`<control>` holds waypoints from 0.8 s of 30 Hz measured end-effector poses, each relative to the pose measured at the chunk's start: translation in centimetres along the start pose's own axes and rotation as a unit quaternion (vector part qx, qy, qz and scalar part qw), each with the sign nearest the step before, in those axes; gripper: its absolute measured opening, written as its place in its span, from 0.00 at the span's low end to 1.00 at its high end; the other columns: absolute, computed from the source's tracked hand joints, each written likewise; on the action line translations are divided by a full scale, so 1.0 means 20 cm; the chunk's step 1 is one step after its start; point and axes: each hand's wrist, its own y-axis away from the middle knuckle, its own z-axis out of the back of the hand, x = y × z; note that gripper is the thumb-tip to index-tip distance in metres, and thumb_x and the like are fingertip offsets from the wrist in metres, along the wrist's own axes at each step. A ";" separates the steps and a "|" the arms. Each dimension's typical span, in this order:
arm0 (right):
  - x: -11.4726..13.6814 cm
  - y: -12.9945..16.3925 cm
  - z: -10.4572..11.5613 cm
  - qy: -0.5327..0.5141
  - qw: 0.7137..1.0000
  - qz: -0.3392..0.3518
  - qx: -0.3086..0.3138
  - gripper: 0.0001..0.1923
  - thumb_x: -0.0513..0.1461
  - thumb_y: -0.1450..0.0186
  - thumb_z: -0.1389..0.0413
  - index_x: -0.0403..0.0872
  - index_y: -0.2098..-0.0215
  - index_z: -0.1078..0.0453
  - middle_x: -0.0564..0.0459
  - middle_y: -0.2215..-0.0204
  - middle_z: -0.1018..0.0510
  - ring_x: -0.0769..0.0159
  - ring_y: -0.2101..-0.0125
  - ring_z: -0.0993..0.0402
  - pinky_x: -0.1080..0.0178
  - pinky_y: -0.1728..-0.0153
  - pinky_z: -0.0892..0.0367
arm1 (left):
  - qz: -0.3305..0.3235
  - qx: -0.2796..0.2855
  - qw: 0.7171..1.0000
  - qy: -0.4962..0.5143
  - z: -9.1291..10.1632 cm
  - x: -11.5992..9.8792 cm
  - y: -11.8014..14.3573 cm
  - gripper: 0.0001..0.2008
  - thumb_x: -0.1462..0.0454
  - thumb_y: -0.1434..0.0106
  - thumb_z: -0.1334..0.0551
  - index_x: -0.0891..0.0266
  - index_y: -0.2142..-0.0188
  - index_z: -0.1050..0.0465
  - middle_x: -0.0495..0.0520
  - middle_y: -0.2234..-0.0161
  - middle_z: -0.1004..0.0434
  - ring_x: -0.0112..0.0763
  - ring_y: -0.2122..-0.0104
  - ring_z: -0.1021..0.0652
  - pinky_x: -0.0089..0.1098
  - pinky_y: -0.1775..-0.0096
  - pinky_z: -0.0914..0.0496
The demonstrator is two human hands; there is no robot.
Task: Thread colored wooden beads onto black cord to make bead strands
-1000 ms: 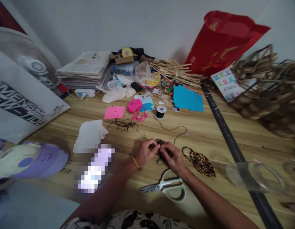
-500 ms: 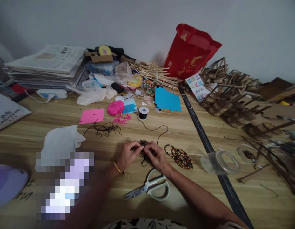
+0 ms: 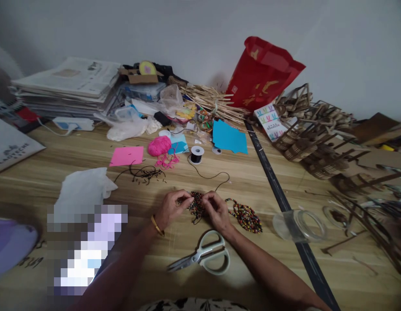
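Observation:
A small piece of dark beadwork (image 3: 197, 209), its beads in mixed colours, lies between my hands at the middle of the table. My left hand (image 3: 174, 208), with a gold bangle at the wrist, pinches its upper left edge. At the opposite edge my right hand (image 3: 217, 211) is closed, thumb against forefinger. Black cord (image 3: 213, 176) runs from a white spool (image 3: 197, 154) down toward my right fingers; whether they grip it too is hidden. Just right of that hand lies a coiled strand of coloured beads (image 3: 247, 217). Scissors with pale handles (image 3: 200, 255) lie nearer me, blades pointing left.
A clear plastic container (image 3: 299, 225) stands to the right. Pink yarn (image 3: 159, 146), a pink card (image 3: 126, 156) and black cord scraps (image 3: 148, 173) lie beyond my hands. Woven baskets (image 3: 320, 162) fill the right side; a red bag (image 3: 265, 77) and newspapers (image 3: 67, 82) stand behind.
My hands have moved slightly apart, showing more of the beadwork between them. My right fingers have shifted to the right along its edge. The view has tilted a little.

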 end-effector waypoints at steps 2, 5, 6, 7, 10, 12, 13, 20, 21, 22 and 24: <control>0.00 -0.01 0.01 -0.040 0.998 -0.032 -0.033 0.09 0.44 0.37 0.48 0.46 0.69 0.36 0.57 0.79 0.36 0.72 0.79 0.40 0.69 0.79 0.42 | 0.009 0.002 1.000 -0.003 0.03 -0.01 -0.01 0.09 0.63 0.41 0.42 0.66 0.74 0.29 0.51 0.76 0.26 0.27 0.74 0.28 0.25 0.69 0.34; 0.03 -0.03 0.02 -0.082 0.993 -0.045 -0.070 0.11 0.45 0.36 0.49 0.46 0.70 0.38 0.58 0.80 0.37 0.73 0.81 0.41 0.69 0.81 0.43 | 0.025 0.008 1.000 -0.015 0.07 0.00 -0.03 0.08 0.63 0.42 0.41 0.66 0.74 0.28 0.52 0.75 0.25 0.28 0.73 0.27 0.26 0.68 0.33; 0.04 -0.03 0.03 -0.090 0.992 -0.040 -0.078 0.11 0.45 0.36 0.49 0.46 0.70 0.39 0.58 0.80 0.36 0.73 0.81 0.41 0.69 0.80 0.42 | 0.031 0.016 0.999 -0.016 0.08 0.01 -0.03 0.07 0.64 0.43 0.41 0.66 0.73 0.27 0.52 0.75 0.24 0.28 0.72 0.26 0.26 0.68 0.33; 0.05 -0.04 0.03 -0.095 0.991 -0.032 -0.083 0.11 0.45 0.36 0.49 0.46 0.70 0.39 0.58 0.81 0.36 0.73 0.80 0.40 0.69 0.79 0.42 | 0.036 0.025 0.999 -0.015 0.09 0.02 -0.03 0.07 0.64 0.43 0.40 0.66 0.72 0.27 0.52 0.74 0.24 0.28 0.72 0.26 0.26 0.68 0.33; 0.07 -0.05 0.05 -0.107 0.990 -0.009 -0.093 0.10 0.45 0.36 0.48 0.47 0.70 0.39 0.59 0.81 0.36 0.73 0.81 0.41 0.69 0.79 0.42 | 0.039 0.052 0.998 -0.027 0.12 0.06 -0.04 0.05 0.65 0.45 0.39 0.66 0.72 0.27 0.52 0.73 0.25 0.27 0.73 0.26 0.26 0.69 0.32; 0.08 -0.05 0.06 -0.112 0.989 0.000 -0.101 0.10 0.45 0.36 0.48 0.47 0.71 0.39 0.59 0.82 0.37 0.73 0.81 0.41 0.69 0.79 0.42 | 0.034 0.073 0.995 -0.050 0.13 0.07 -0.03 0.04 0.66 0.46 0.38 0.66 0.72 0.26 0.52 0.74 0.27 0.26 0.74 0.28 0.25 0.70 0.33; 0.09 -0.05 0.07 -0.114 0.988 0.002 -0.106 0.10 0.45 0.36 0.48 0.47 0.71 0.39 0.60 0.82 0.37 0.73 0.82 0.41 0.69 0.80 0.42 | 0.031 0.086 0.994 -0.063 0.13 0.08 -0.03 0.03 0.67 0.46 0.38 0.66 0.72 0.26 0.51 0.74 0.28 0.25 0.74 0.28 0.25 0.71 0.33; 0.07 -0.06 0.08 -0.090 0.989 0.015 -0.112 0.10 0.45 0.37 0.47 0.46 0.70 0.38 0.60 0.83 0.38 0.74 0.82 0.41 0.70 0.81 0.42 | -0.009 0.172 0.970 -0.170 0.13 0.11 0.00 0.06 0.73 0.50 0.38 0.64 0.72 0.25 0.49 0.74 0.30 0.25 0.74 0.29 0.24 0.70 0.35; 0.06 -0.06 0.08 -0.082 0.991 0.011 -0.106 0.10 0.45 0.37 0.47 0.46 0.70 0.38 0.60 0.83 0.38 0.74 0.82 0.41 0.70 0.81 0.43 | -0.013 0.177 0.968 -0.179 0.13 0.11 0.00 0.06 0.73 0.50 0.38 0.64 0.72 0.25 0.50 0.74 0.30 0.25 0.74 0.29 0.24 0.70 0.36; 0.05 -0.06 0.07 -0.073 0.992 0.005 -0.101 0.11 0.45 0.37 0.47 0.46 0.70 0.38 0.60 0.83 0.39 0.74 0.82 0.42 0.70 0.81 0.43 | -0.017 0.182 0.965 -0.188 0.13 0.11 0.00 0.06 0.72 0.50 0.38 0.64 0.72 0.24 0.50 0.73 0.29 0.26 0.73 0.28 0.24 0.69 0.36; 0.03 -0.04 0.06 -0.051 0.995 -0.008 -0.089 0.11 0.45 0.38 0.47 0.46 0.70 0.37 0.59 0.82 0.38 0.73 0.82 0.42 0.69 0.80 0.43 | -0.024 0.185 0.962 -0.199 0.13 0.11 0.00 0.06 0.72 0.49 0.38 0.64 0.72 0.24 0.50 0.73 0.29 0.27 0.72 0.28 0.25 0.68 0.36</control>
